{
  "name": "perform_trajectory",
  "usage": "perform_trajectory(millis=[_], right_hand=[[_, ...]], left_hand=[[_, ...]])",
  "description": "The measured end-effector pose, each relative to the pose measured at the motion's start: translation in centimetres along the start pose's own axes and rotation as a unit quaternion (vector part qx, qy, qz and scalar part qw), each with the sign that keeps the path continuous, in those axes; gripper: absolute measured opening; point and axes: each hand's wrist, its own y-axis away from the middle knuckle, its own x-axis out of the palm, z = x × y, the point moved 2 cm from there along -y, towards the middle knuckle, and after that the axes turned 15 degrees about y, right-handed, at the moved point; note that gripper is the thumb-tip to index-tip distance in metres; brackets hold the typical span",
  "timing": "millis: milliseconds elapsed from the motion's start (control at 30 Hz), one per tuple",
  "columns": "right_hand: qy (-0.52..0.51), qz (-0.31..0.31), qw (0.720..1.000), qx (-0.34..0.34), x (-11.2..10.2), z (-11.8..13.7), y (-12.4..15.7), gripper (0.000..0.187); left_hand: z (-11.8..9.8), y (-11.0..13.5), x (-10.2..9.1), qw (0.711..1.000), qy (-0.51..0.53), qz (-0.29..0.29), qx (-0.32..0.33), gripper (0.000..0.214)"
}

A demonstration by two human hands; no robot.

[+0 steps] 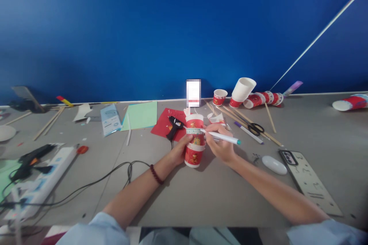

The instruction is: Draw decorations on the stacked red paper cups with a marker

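Well, your left hand [181, 151] is gripping the upright stack of white-rimmed red paper cups with gold prints [196, 141], its thumb lying across the near face. Your right hand [222, 147] is pinching a slim white marker with a teal end [222, 136] between its fingers. So the stack is sitting between both sets of fingers, and the nib is meeting, or nearly meeting, the teal-patterned band just above your left thumb. Whether the base is resting on the grey tabletop [212, 203], I cannot tell.

For clean marking, you should be pressing lightly, since the paper walls are probably giving under a hard nib, and turning the stack with your left fingers rather than stretching the right wrist. Watch that thumb; any wet ink is risking a smear there. Just beyond your left fingers, a black glue gun [174, 126] is lying on a red paper sheet [158, 129], so you should be swinging the stack clear of its nozzle.
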Motion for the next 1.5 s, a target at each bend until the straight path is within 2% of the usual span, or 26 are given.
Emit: perform_trajectory(millis=[167,633,1000,1233,1500], right_hand=[[-0.003,-0.009,1.0,0.004,-0.1,-0.1,0.0,0.007],[-0.039,-0.016,0.999,0.023,0.0,-0.7,0.1,0.011],[-0.035,-0.016,0.999,0.036,0.0,-0.8,0.1,0.007],[-0.133,-0.036,0.99,0.031,-0.2,-1.0,0.1,0.005],[-0.097,-0.024,0.995,0.016,-0.3,-0.8,0.2,0.004]], left_hand=[[0.1,-0.1,-0.6,1.0,0.02,0.02,-0.001,0.051],[0.0,-0.2,-1.6,0.998,0.056,0.018,-0.034,0.047],[-0.1,-0.2,-1.8,0.995,0.086,0.014,-0.045,0.047],[-0.2,-0.3,-1.2,0.995,0.09,0.005,-0.029,0.045],[-0.6,-0.4,-0.6,0.994,0.099,0.008,-0.037,0.051]])
